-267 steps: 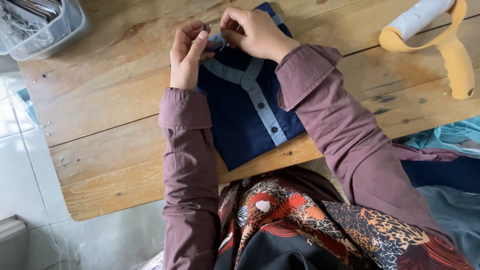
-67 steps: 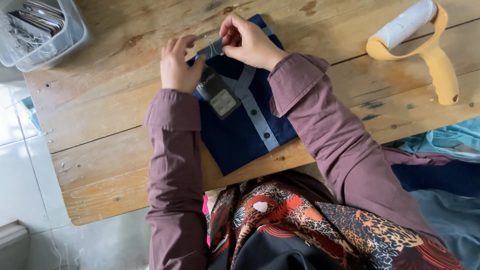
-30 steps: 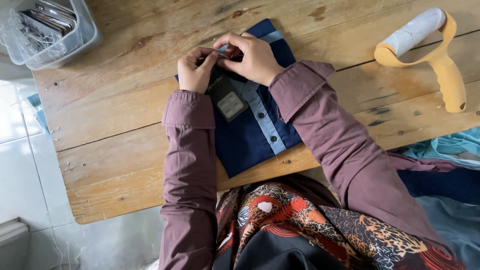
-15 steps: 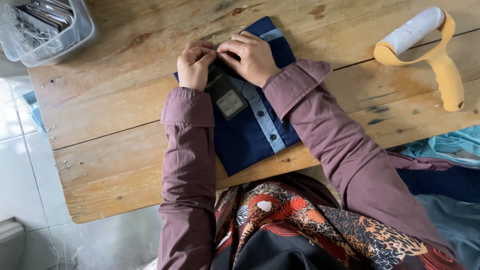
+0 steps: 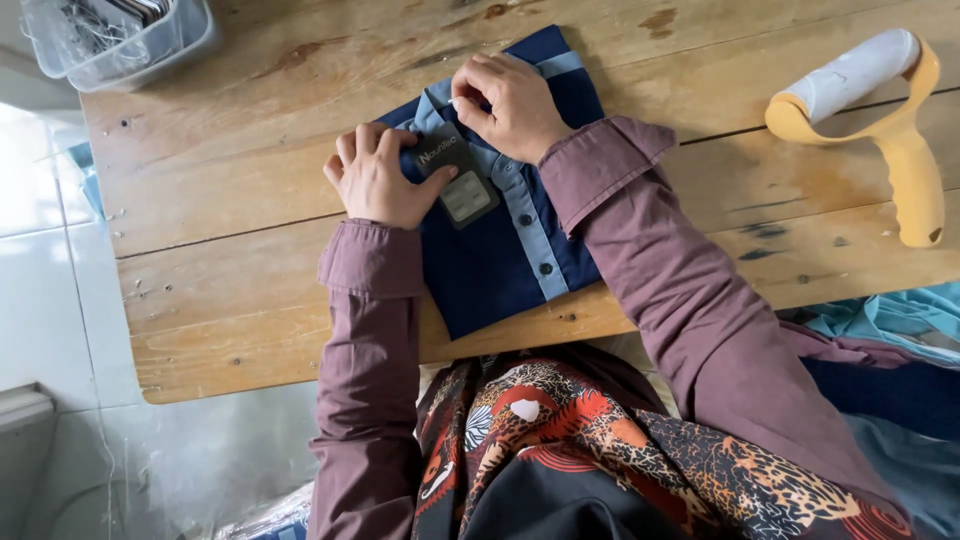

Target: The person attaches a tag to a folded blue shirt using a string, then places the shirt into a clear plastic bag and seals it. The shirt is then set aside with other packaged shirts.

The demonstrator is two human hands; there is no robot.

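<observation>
The head view is showing a folded dark blue shirt [image 5: 500, 250] lying in the upper middle of the frame on a wooden table [image 5: 220, 210], its light blue button placket running diagonally toward the lower right. The left hand [image 5: 380, 180] is now resting flat on the shirt's left shoulder, its fingers [image 5: 362, 145] spread and pressing rather than gripping, with the thumb lying against a dark hang tag [image 5: 455, 180] that is sitting on the chest just below the collar. The right hand [image 5: 510, 100] is curling over the collar area, its fingers [image 5: 470, 95] bunched narrowly on the fabric; whether they are pinching anything small cannot be told. A couple of seconds ago both hands were raised at the collar with the tag dangling loose; since then they have come down and the tag is lying flat against the placket, so the fiddling at the collar appears finished and the hands seem to be smoothing the garment. A yellow lint roller [image 5: 880, 110] is lying at the upper right, well apart from the shirt, and a clear plastic bin [image 5: 120, 40] is sitting at the upper left corner.
</observation>
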